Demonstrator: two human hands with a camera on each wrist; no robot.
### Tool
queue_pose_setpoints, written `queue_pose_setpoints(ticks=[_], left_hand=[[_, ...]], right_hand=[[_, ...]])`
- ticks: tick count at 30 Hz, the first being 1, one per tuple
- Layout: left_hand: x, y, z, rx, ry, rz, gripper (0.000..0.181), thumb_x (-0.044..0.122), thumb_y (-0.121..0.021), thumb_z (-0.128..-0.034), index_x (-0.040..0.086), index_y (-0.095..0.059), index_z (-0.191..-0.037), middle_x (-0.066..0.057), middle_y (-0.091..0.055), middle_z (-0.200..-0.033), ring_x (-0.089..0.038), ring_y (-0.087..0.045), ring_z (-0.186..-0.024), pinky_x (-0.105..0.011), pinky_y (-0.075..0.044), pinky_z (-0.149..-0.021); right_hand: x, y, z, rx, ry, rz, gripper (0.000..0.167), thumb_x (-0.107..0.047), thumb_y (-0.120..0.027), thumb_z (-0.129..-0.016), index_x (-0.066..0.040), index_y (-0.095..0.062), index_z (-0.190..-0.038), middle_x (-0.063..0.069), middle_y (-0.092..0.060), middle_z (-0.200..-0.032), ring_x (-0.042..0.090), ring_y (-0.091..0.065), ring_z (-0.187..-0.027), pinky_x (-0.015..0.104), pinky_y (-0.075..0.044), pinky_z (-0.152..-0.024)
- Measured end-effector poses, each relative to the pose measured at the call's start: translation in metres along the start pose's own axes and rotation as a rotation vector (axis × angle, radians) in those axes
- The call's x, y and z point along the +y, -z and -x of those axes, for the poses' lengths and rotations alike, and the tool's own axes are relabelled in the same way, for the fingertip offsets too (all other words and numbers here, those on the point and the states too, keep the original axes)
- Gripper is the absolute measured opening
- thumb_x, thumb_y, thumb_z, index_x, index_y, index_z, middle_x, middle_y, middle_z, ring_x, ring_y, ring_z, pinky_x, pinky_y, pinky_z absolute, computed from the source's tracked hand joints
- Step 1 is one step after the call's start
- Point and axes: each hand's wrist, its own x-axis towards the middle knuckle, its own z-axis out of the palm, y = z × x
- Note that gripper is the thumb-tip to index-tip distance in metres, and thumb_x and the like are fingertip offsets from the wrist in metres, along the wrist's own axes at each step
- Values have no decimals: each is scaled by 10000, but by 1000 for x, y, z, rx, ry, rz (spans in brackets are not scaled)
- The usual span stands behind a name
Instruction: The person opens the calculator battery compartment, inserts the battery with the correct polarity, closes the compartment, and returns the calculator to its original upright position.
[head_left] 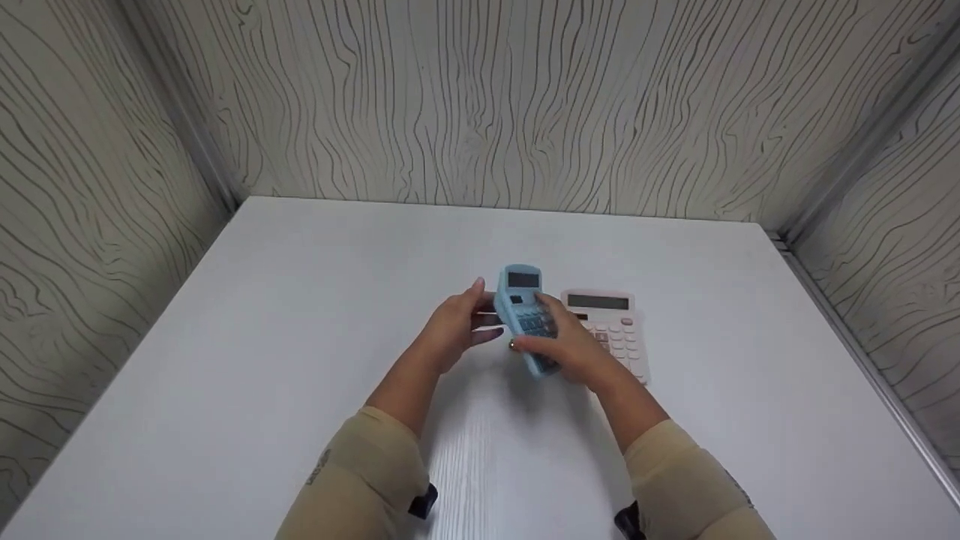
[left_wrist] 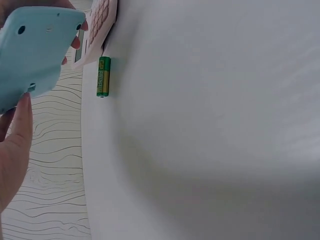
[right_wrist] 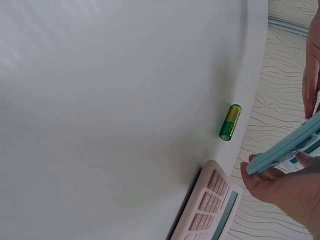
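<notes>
A light blue calculator (head_left: 523, 296) is held up off the table, tilted, in my right hand (head_left: 574, 349), thumb over the keys and fingers beneath. My left hand (head_left: 450, 330) is at its left side with fairly straight fingers. In the left wrist view a left fingertip (left_wrist: 25, 100) touches the calculator's back (left_wrist: 37, 52) beside a small latch. A green and yellow battery (left_wrist: 103, 76) lies on the table below; only its end shows in the head view. Whether the calculator's battery space holds anything is hidden.
A pale pink calculator (head_left: 600, 301) lies face up on the white table (head_left: 300, 315), just right of the blue one and partly covered by my right hand. Wood-patterned panels (head_left: 480, 105) stand behind the table and at both sides.
</notes>
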Motion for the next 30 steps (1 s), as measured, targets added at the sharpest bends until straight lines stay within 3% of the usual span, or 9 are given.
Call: queue_pose_setpoints(ticks=[5,11,18,24,30], left_hand=[[-4,-2,1,-115,-12,49,565,523,-431,-908,87,-530,-1254,-70,-557,-1217,-218,-527,-1142,-372,-425,-943],[-9,-5,2,-151,36,37,769,665,-471,-808,116,-427,-1345,-62,-477,-1319,-259,-432,-1242,-407,-371,-993],[-12,-7,3,-222,56,-11,889,758,-410,-760,158,-326,-1411,-61,-377,-1415,-250,-341,-1312,-438,-327,-1020],[-14,-12,2,-232,53,29,913,777,-385,-752,189,-254,-1437,-107,-363,-1419,-275,-366,-1295,-475,-322,-1014],[-15,-16,0,-169,68,57,948,789,-419,-724,198,-227,-1439,-133,-342,-1422,-341,-399,-1259,-473,-377,-969]], right_hand=[[-3,5,3,-97,-25,-247,789,-519,-602,-787,-355,-173,-1428,123,-204,-1472,400,-288,-1263,635,-257,-968],[-6,6,6,-122,-39,-307,735,-537,-571,-795,-402,-188,-1407,112,-192,-1483,443,-287,-1258,701,-200,-939],[-8,3,7,-139,74,-344,677,-468,-525,-832,-348,-213,-1420,143,-236,-1467,350,-301,-1288,550,-265,-992],[-10,-1,9,-194,105,-423,659,-454,-494,-838,-350,-214,-1425,148,-205,-1472,350,-261,-1309,563,-212,-1028],[-7,-2,9,-271,171,-470,676,-412,-447,-869,-259,-151,-1457,162,-168,-1491,367,-217,-1340,531,-179,-1065]])
